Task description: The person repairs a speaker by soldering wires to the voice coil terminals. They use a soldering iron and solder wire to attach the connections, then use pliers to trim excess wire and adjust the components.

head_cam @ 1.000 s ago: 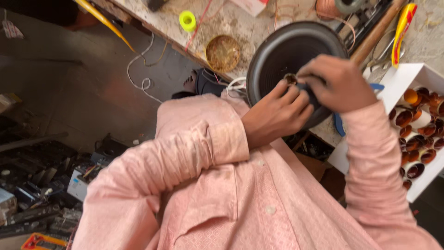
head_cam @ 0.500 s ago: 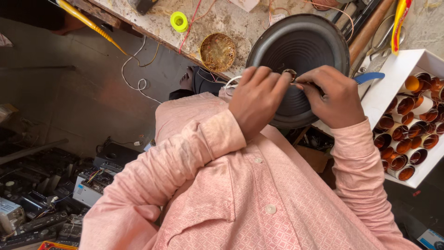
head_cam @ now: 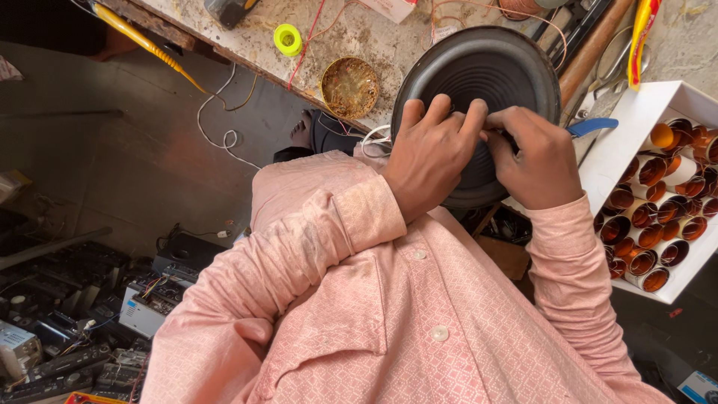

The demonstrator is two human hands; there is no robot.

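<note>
Matt black ribbed speaker cone (head_cam: 486, 75); rough, stained workbench (head_cam: 389, 37); woven pink shirt (head_cam: 389, 322).

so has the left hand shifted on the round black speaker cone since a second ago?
Yes. The left hand slid from the round black speaker cone's lower rim up toward its centre, meeting the right hand.

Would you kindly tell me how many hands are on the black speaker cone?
2: the left hand lies over the cone's middle, and the right hand sits beside it, towards the white box.

We see a black speaker cone (head_cam: 479, 75) with concentric ridges, and a pale pink shirt (head_cam: 389, 314) with fine diamond weave. Upper left: neon yellow tape roll (head_cam: 287, 39); right: white box (head_cam: 632, 135) of copper-orange coils (head_cam: 651, 217).
</note>
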